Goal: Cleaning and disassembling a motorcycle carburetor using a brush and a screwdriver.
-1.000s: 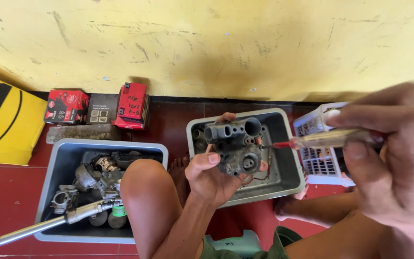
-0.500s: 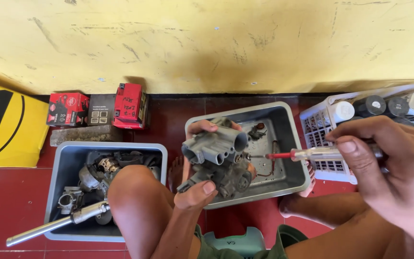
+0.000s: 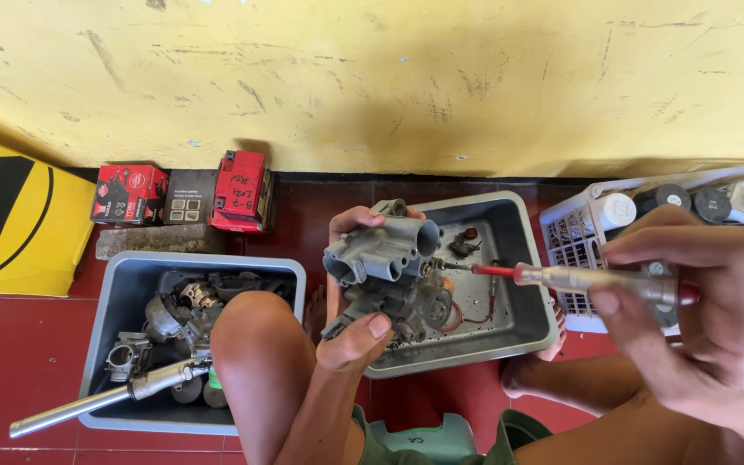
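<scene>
While the head view looks down over bare knees onto a red tiled floor [image 3: 10,362], the left hand [image 3: 356,284] has its grip clamped on a grey carburettor [image 3: 389,271], thumb at the near side and fingers wrapped over the far side, lifting it above a grey plastic tub [image 3: 523,331]. The right hand [image 3: 699,319] has its grip closed around a screwdriver [image 3: 561,277] with a clear and red handle, its shaft lying almost level and its tip touching the right side of the carburettor. A few small parts lie on the bottom of that tub. To the left, a second grey tub [image 3: 105,344] holds more metal engine parts, and a long metal tube [image 3: 96,402] juts out over its near edge. Red boxes [image 3: 238,189] stand against the yellow wall [image 3: 389,77], a yellow sign [image 3: 2,215] leans at far left, and a white basket [image 3: 574,245] of bottles sits at right.
</scene>
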